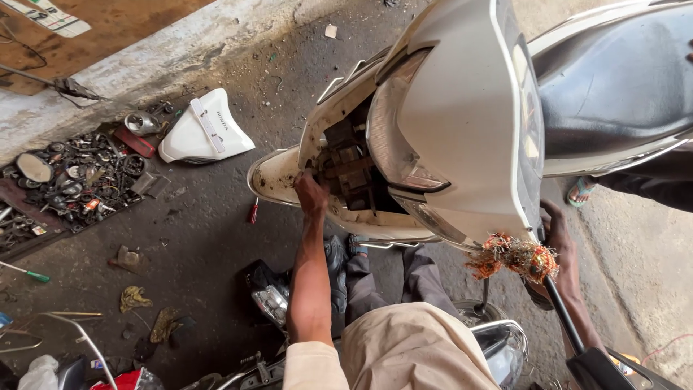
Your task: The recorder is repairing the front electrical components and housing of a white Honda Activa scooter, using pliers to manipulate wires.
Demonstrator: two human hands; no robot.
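A white scooter [462,108] stands in front of me with its front cover off, showing rusty brown parts in the opening [350,170] beside the headlight [397,144]. My left hand [310,193] reaches to the left edge of that opening, its fingertips tucked inside and hidden. My right hand [559,235] is wrapped around the black handlebar [564,318] at the lower right. A tangled orange garland [516,256] hangs from the scooter just left of that hand.
A removed white body panel [206,130] lies on the dirty floor, with a red-handled screwdriver [253,211] near it. A heap of small metal parts [79,177] and a green screwdriver [29,273] lie at the left. Another person's sandalled foot [581,191] shows at right.
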